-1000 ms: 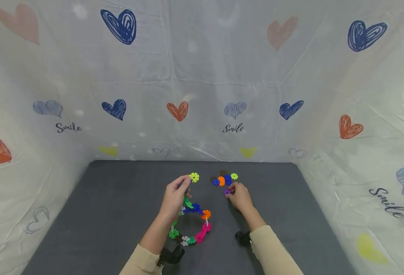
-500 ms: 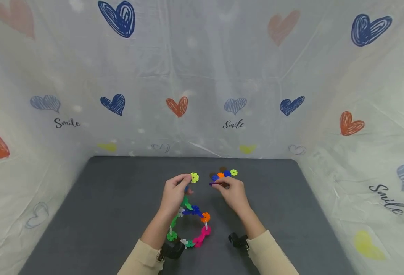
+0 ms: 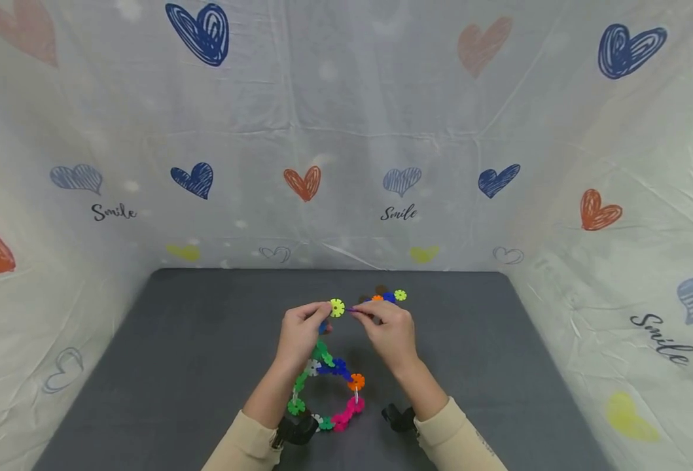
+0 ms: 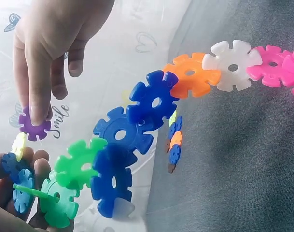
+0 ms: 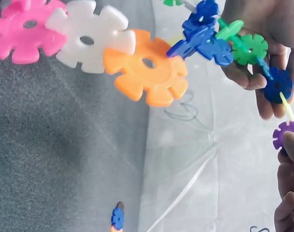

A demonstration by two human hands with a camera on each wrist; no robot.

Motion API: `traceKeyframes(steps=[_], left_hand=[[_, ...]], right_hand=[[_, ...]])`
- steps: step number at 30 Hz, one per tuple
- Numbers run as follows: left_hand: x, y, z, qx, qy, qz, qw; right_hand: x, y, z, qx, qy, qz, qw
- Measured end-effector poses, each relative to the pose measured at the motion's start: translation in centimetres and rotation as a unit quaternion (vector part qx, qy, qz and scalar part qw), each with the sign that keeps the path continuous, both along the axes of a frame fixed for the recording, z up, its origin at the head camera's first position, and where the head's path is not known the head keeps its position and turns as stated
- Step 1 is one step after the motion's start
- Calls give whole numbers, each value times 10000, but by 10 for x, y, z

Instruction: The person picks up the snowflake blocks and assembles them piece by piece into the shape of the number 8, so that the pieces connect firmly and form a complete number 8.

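A chain of notched, flower-shaped plastic linking discs (image 3: 345, 418) hangs in a loop below my left hand (image 3: 295, 333). This hand pinches the chain's upper end, where a yellow disc (image 3: 337, 308) sticks out past the fingertips, joined to a blue disc (image 5: 278, 86). Facing it, my right hand (image 3: 390, 332) pinches a purple disc (image 4: 35, 127) between thumb and fingers, held edge-on toward the yellow one. In the left wrist view the purple rim is right at the yellow rim. Green, blue, orange (image 4: 192, 73), white (image 4: 232, 65) and pink discs follow along the chain.
Several loose discs lie on the dark grey table (image 3: 205, 353) beyond my right hand, among them a yellow disc (image 3: 400, 295) and a blue disc (image 3: 389, 297). A white curtain (image 3: 346, 131) printed with hearts encloses the back and sides.
My right hand has picked up the purple disc from the table and carried it left to the yellow disc. The left hand stays nearly in place, holding the chain.
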State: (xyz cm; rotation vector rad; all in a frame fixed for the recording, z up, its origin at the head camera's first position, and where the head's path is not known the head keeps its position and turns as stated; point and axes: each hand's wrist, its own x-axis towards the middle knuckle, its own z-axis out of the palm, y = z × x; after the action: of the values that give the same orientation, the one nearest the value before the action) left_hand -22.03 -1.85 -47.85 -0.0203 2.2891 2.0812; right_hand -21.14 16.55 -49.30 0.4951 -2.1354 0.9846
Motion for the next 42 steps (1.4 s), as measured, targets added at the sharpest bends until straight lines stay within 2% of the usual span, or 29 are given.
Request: traceKeyframes(steps=[4, 8, 13, 15, 21, 24, 36, 42], left_hand=[[3, 0, 0, -224, 158, 37, 9996], [5, 1, 0, -605, 607, 174, 9962], [3, 3, -1, -832, 1092, 269, 9902], [1, 3, -1, -775, 1061, 247, 9910], [-1, 0, 2, -350, 508, 67, 9981], [-1, -2, 1, -270, 364, 38, 9990], [0, -2, 1, -186, 309, 46, 9993], [2, -2, 2, -181, 341, -17, 9993]], right_hand=[[2, -1, 2, 369, 301, -188, 9987], [3, -1, 4, 773, 703, -372, 9938], [3, -1, 6, 773, 893, -360, 9923], [1, 0, 6, 709, 920, -334, 9927], [-1, 1, 7, 548, 929, -172, 9940], [0, -1, 6, 528, 837, -137, 9950], [2, -1, 7, 705, 440, -421, 9956], [3, -3, 6, 565, 388, -205, 9974]])
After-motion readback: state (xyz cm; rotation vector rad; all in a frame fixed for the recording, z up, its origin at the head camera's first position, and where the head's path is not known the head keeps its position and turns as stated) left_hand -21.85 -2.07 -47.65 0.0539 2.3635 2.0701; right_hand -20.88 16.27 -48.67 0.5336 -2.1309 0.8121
